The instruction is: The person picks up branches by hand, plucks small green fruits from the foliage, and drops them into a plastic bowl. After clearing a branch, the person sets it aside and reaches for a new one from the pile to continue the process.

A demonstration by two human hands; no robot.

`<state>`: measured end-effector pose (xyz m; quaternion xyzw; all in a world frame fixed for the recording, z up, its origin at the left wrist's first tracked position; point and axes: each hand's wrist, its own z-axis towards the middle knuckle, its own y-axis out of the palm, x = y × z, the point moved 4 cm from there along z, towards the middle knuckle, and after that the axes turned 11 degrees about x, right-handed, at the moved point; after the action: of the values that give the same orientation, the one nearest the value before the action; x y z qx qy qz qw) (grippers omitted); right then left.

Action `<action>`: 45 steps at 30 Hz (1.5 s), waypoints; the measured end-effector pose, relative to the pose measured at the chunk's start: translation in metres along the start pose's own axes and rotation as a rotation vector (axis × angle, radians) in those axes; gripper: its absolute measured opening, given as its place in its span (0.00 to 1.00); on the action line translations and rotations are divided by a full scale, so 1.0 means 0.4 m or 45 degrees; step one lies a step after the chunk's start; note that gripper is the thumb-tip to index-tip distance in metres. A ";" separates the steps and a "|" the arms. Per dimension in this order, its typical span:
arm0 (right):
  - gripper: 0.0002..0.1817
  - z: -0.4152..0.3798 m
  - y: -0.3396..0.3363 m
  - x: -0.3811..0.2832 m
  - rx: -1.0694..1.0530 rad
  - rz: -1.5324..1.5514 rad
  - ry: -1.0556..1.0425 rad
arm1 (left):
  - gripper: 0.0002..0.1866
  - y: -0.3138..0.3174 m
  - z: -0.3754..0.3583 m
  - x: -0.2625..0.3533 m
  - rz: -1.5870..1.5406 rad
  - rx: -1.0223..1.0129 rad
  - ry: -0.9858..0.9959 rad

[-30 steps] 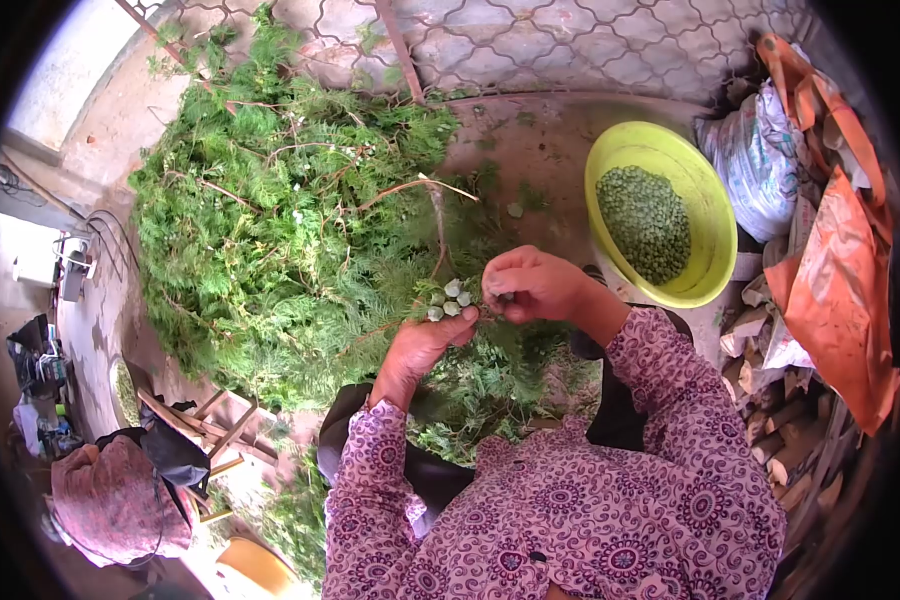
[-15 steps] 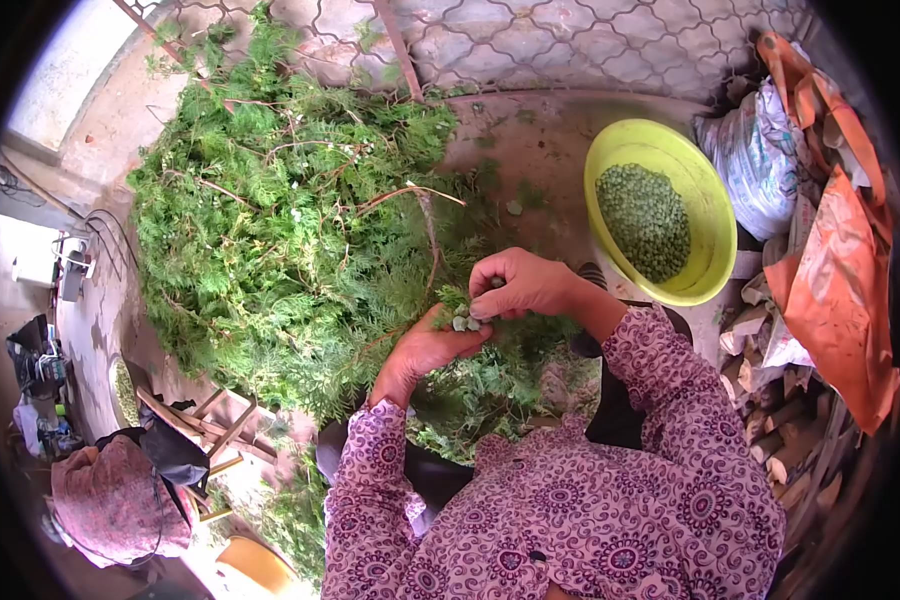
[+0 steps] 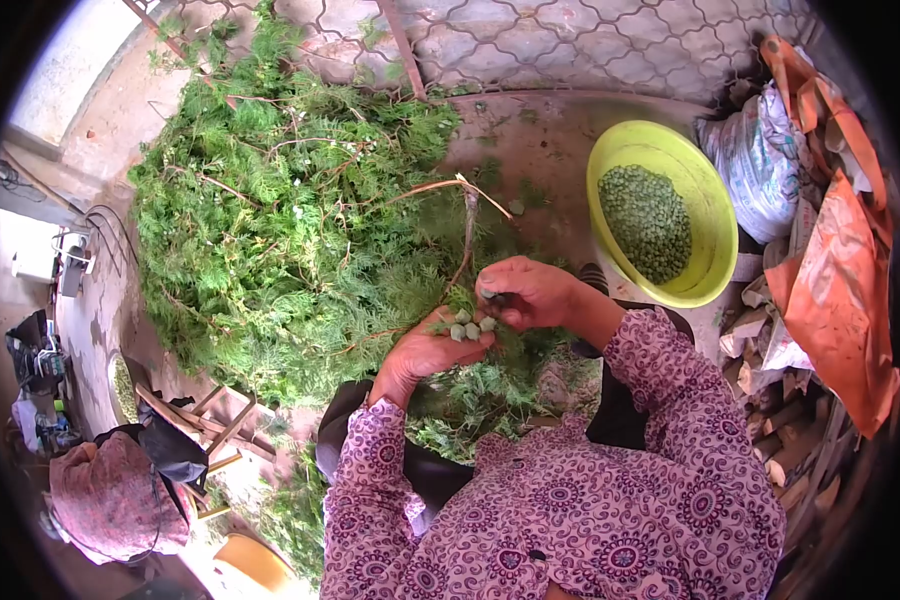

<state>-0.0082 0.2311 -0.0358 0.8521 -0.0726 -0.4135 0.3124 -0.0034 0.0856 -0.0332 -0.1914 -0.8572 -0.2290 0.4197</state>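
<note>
My left hand is closed round a leafy evergreen branch, whose bare stem rises above the fingers. A cluster of pale green cones shows at its fingertips. Close beside it, my right hand has its fingers curled in, with a small green cone at the thumb. Whether more cones are inside the right palm is hidden. To the right stands a yellow basin with a heap of green cones in it. A large pile of cut evergreen branches lies to the left and ahead.
A metal lattice runs along the far side. White sacks, an orange bag and stacked firewood line the right. At lower left are a wooden stool, a draped patterned cloth and another yellow container.
My right hand has drawn slightly right, away from the left fingertips, and the cone cluster shows more fully. The branch's bare stem has swung to the right.
</note>
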 end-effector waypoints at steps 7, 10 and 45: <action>0.10 -0.016 -0.017 -0.078 -0.015 0.108 -0.245 | 0.09 -0.004 0.013 0.012 -0.071 0.159 0.005; 0.11 -0.028 0.001 -0.084 0.073 -0.382 -0.322 | 0.07 0.000 0.012 0.013 -0.100 0.222 -0.012; 0.17 -0.019 0.032 -0.067 0.254 -1.123 -0.605 | 0.03 0.005 0.014 0.032 0.017 0.129 0.041</action>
<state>-0.0181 0.2347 -0.0072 0.7098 0.1859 -0.6794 0.0003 -0.0132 0.0919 -0.0256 -0.1720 -0.8595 -0.1854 0.4442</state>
